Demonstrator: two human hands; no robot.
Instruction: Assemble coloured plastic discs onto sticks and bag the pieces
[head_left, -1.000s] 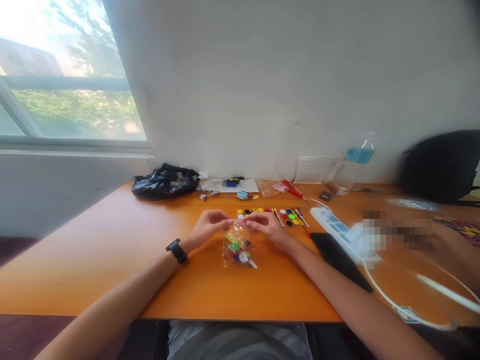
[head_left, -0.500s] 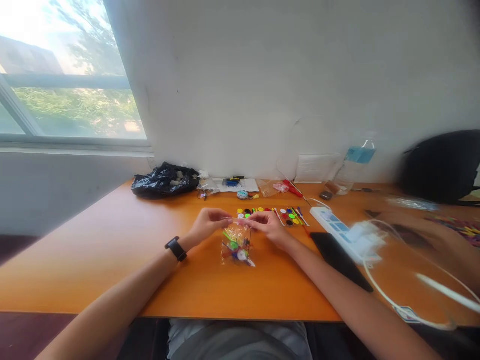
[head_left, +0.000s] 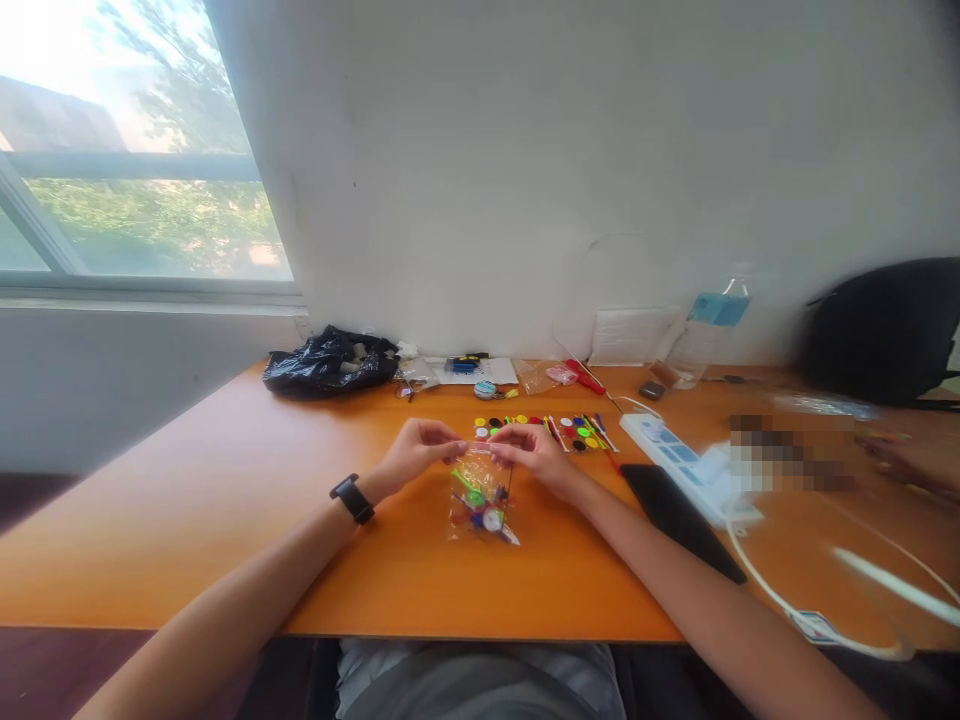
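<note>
A small clear plastic bag [head_left: 480,475] hangs upright over the table, with colourful small plastic pieces inside: green, white, red and blue ones show through. My left hand [head_left: 420,452] pinches its top edge at the left corner, fingers closed. At the right end of the same edge, my right hand [head_left: 534,452] grips between thumb and fingers. Just behind the hands lie rows of coloured round discs [head_left: 579,434] and thin coloured sticks [head_left: 596,432], partly hidden by my fingers.
A black plastic bag [head_left: 330,362] lies at the back left of the wooden table [head_left: 225,500]. To my right are a black phone-like slab [head_left: 679,520], a white power strip [head_left: 667,455] with cables, a tilted bottle [head_left: 701,340] and a black backpack [head_left: 885,335].
The clear bag has shifted slightly right and lower, its pieces now more visible. Both hands keep hold of its top edge. At far right, another person's arm has moved.
</note>
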